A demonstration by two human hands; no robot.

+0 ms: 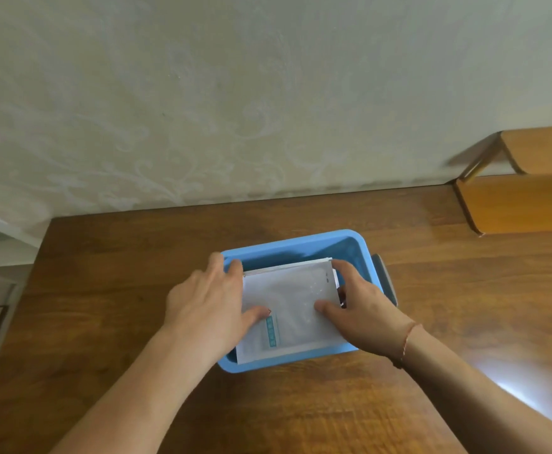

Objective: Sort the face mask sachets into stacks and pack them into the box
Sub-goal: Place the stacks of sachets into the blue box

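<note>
from your head view, the stack of sachets (296,306) sits tilted in the blue box (301,244) on the worktop (448,290), near end propped on the near rim. your left hand (206,306) and right hand (363,312) pinch its two sides, thumbs on top. its long axis runs away from you between both grips, equally near, so i judge it needs lowering flat.

Soft, even daylight fills the room, nothing harsh. A bright white glare patch sits on the wooden table (526,385) near its right edge, washing out the grain there. Faint shadow pools inside the far end of the blue box (296,241). The top white sachet (296,309) is overexposed, its print mostly lost. Edges bow with wide-angle distortion, and the whole view is slightly soft.
</note>
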